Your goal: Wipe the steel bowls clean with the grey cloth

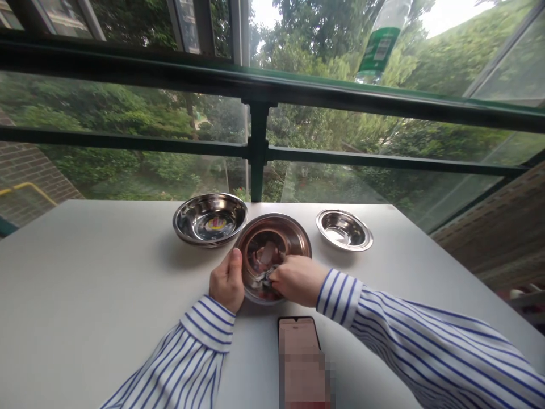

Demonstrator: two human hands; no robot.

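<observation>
A steel bowl (293, 236) stands in the middle of the white table (85, 284), tilted a little toward me. My left hand (227, 282) grips its left rim, thumb on the edge. My right hand (298, 278) reaches into the bowl from the right, fingers closed on small pieces (266, 276) at the bottom. What the pieces are I cannot make out. Both sleeves are white with blue stripes.
A larger steel bowl (210, 218) stands at the back left, a smaller one (344, 229) at the back right. A phone (298, 341) lies near the front edge. Behind the table runs a green railing (255, 147) with glass. A bottle (381, 42) stands on the rail.
</observation>
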